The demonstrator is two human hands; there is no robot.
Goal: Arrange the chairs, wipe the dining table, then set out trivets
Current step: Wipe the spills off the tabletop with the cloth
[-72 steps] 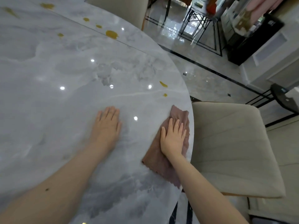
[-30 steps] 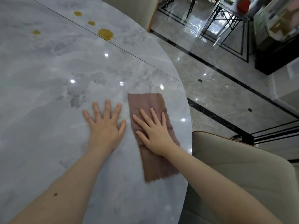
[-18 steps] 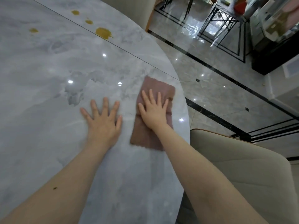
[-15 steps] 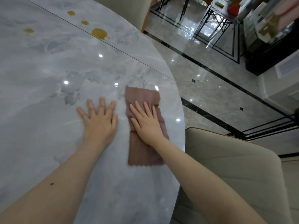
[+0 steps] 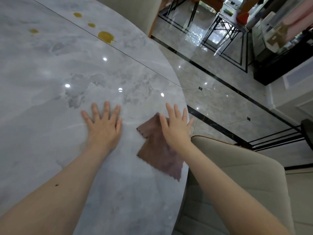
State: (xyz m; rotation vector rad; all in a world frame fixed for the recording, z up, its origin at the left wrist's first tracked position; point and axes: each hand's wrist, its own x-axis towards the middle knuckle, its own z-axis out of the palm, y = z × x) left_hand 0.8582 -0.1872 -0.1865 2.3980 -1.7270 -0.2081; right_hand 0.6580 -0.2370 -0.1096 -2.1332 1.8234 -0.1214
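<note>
Swept back out to the worktop [image 5: 50, 82] edge, cloth [image 5: 157, 150] now under the right hand [image 5: 176, 128], fingers spread flat, pressing. Left hand [image 5: 103, 126] splayed, bracing just beside. Cloth's long axis slanting from fingertips back toward the wrist; yellow spills [image 5: 105, 36] well beyond the fingertips, unwiped.

Pale grey marble-veined dining table [image 5: 50, 68], glossy, flecked with white light reflections; mustard-yellow spills [image 5: 105, 36] toward 12 o'clock. Dusty mauve-brown cloth [image 5: 157, 155] at the table's 3 o'clock edge. Cream chair [image 5: 237, 175] with tan-brown trim at 4 o'clock. Beige-grey polished floor tiles [image 5: 220, 102] lined with black borders at 2 o'clock.
</note>
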